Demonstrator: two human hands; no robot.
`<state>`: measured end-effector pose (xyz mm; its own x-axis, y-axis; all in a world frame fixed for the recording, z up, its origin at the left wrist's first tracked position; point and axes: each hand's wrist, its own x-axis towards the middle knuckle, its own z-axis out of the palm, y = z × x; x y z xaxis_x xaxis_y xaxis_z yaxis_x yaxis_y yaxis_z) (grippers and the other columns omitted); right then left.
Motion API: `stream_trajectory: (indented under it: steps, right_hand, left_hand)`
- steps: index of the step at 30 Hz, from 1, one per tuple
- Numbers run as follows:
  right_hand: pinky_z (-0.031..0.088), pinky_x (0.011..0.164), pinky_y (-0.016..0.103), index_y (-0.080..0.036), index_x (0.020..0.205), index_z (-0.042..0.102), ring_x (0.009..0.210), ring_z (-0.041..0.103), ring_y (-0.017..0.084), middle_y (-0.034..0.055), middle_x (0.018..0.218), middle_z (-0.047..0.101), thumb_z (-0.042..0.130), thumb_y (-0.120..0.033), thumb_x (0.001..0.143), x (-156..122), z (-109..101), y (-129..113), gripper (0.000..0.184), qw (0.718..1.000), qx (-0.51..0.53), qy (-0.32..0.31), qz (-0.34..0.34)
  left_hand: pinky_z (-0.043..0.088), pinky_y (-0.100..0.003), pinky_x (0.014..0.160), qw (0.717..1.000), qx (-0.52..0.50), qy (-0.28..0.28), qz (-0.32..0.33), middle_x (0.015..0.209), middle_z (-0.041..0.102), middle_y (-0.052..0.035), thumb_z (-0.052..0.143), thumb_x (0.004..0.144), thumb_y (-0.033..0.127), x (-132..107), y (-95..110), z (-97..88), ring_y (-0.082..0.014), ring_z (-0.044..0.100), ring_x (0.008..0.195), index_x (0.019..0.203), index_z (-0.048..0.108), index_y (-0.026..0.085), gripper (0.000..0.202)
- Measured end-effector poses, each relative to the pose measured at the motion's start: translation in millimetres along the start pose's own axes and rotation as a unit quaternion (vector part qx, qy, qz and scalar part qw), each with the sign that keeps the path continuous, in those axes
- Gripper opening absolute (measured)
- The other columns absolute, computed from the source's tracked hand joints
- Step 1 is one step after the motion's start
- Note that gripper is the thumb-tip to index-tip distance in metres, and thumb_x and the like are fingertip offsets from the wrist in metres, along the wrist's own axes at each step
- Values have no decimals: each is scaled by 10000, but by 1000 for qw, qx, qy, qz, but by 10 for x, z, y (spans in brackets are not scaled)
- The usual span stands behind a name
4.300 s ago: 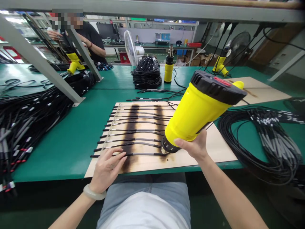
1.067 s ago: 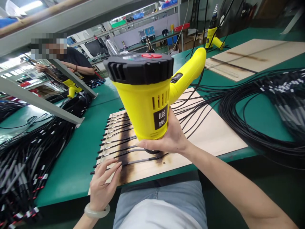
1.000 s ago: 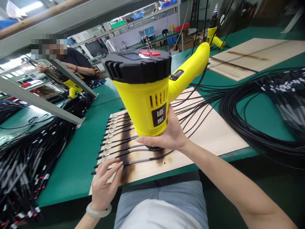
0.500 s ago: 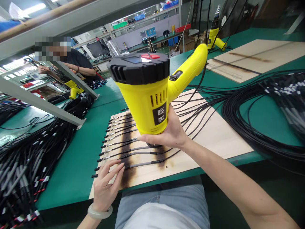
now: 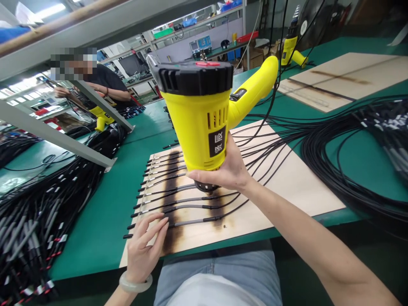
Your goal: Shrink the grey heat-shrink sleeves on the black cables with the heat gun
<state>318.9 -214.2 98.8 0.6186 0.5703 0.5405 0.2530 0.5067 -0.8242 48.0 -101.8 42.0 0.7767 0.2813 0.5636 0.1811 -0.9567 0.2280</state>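
My right hand (image 5: 228, 170) is wrapped around the lower body of a yellow heat gun (image 5: 194, 127) with a black cap. Its nozzle points down over a row of black cables (image 5: 186, 199) with grey sleeves, laid side by side on a scorched wooden board (image 5: 280, 187). The nozzle hangs above the middle cables; the exact gap is hard to judge. At the near end of the row, my left hand (image 5: 148, 240) has thumb and fingertips closed on the nearest cable (image 5: 191, 222), beside the dark burn stripe.
Bundles of cables lie on the green table (image 5: 95, 229) at left and at right (image 5: 321, 157). A second heat gun (image 5: 290, 51) stands by another wooden board (image 5: 344, 76). A slanted metal post (image 5: 79, 151) crosses the left side. A co-worker (image 5: 111, 85) works behind it.
The heat gun has risen slightly and tilted more upright, showing more of its nozzle. My left hand stays at the nearest cable. The view has shifted a little.
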Motion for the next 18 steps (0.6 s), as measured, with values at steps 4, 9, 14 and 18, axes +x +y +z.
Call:
stream_trajectory:
  steps: [4,9,14,18]
  right_hand:
    - [517,879,404,-261,1097,356,983,621,251,35,1043,610,847,-452,470,-10,-10,-24,819,1000,12,21,-3]
    - [566,768,384,-247,1034,421,848,659,233,29,938,652,846,-362,512,-111,7,-208,683,999,49,-8,-7]
    - [591,671,420,-239,969,550,769,670,257,42,877,677,841,-336,534,-235,-50,-410,532,1000,-15,0,-23]
    - [566,618,494,-265,809,646,729,660,326,72,768,677,853,-417,500,-478,-146,-490,402,991,-130,27,19]
  left_hand:
    - [456,-388,842,1000,-3,6,-8,1002,624,-62,601,793,79,-9,12,1,-210,598,925,976,655,228,242]
    - [482,-371,822,999,-1,-1,-32,989,631,-62,583,816,118,-38,71,8,-206,597,933,977,658,230,210]
    - [478,-385,843,998,-1,-8,-69,1001,624,-70,544,849,161,-73,151,-46,-207,570,968,949,665,227,171]
    - [431,-390,849,995,10,-75,-71,1031,606,-88,511,877,219,-6,155,-58,-211,534,967,962,662,203,174]
